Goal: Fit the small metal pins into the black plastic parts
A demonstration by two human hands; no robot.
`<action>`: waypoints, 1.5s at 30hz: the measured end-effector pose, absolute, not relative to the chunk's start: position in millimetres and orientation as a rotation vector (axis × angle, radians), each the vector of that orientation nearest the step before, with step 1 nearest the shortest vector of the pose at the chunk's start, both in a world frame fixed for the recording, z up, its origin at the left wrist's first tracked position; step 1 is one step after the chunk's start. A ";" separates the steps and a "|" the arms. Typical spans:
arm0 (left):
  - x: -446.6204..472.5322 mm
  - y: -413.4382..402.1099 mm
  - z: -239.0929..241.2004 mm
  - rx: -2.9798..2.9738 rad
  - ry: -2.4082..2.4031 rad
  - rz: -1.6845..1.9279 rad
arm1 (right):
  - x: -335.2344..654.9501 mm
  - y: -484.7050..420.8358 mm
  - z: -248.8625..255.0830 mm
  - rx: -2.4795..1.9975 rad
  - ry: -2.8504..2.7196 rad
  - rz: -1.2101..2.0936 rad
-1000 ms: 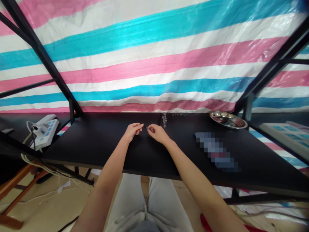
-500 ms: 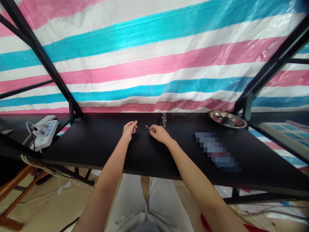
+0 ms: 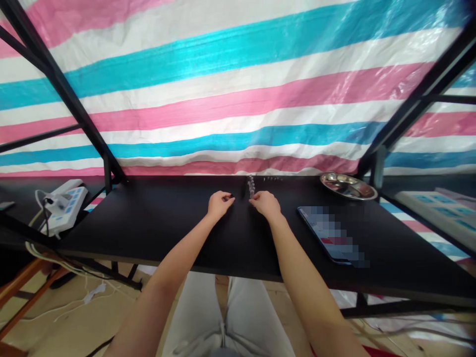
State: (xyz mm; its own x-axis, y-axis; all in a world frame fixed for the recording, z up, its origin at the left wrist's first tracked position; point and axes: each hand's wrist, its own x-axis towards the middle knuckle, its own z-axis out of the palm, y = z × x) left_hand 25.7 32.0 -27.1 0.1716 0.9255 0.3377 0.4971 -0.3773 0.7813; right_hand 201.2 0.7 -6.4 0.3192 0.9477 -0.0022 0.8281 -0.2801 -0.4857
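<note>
One small black piece (image 3: 228, 198) sits pinched in my left hand (image 3: 219, 204), while my right hand (image 3: 267, 203), its grip too small to tell, rests just beside the row of clear pieces (image 3: 251, 184) at its eleven o'clock, which a sideways brush could scatter.

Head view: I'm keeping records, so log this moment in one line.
left hand: pinching small dark piece | right hand: at near end of clear pieces, grip unclear

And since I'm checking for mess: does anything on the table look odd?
Nothing looks spilled; the clear pieces by the right hand form a row. Only the phone looks odd, much of it pixelated.
</note>
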 end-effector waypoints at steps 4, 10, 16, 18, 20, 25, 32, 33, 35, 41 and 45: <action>54.3 34.7 -20.4 2.072 1.405 0.979 | 201.7 2.0 -8.7 -2.190 -1.570 0.386; 72.5 37.5 -20.7 2.067 1.524 0.898 | 202.4 3.2 -11.9 -2.168 -1.539 0.408; 76.6 37.0 -21.2 2.048 1.577 0.825 | 203.5 1.4 -9.1 -2.183 -1.545 0.425; 76.2 35.7 -20.7 2.070 1.606 0.772 | 204.5 0.0 -6.5 -2.213 -1.554 0.437; 73.3 33.5 -21.1 2.127 1.641 0.720 | 205.7 -1.2 -4.1 -2.248 -1.557 0.451; 58.8 23.8 -25.2 2.345 1.654 0.702 | 207.5 -2.4 -2.2 -2.284 -1.567 0.449; 53.2 8.9 -21.4 2.562 1.570 0.707 | 207.0 -3.0 -2.0 -2.286 -1.580 0.430; 54.0 7.3 -20.3 2.595 1.556 0.720 | 206.9 -3.1 -1.8 -2.288 -1.579 0.434; 55.8 4.6 -19.0 2.662 1.524 0.719 | 206.8 -3.4 -1.5 -2.284 -1.587 0.441; 59.9 2.6 -20.2 2.770 1.496 0.589 | 205.3 -4.7 0.3 -2.277 -1.597 0.463; 58.7 3.0 -16.4 2.771 1.484 0.658 | 203.7 -5.3 2.5 -2.288 -1.599 0.470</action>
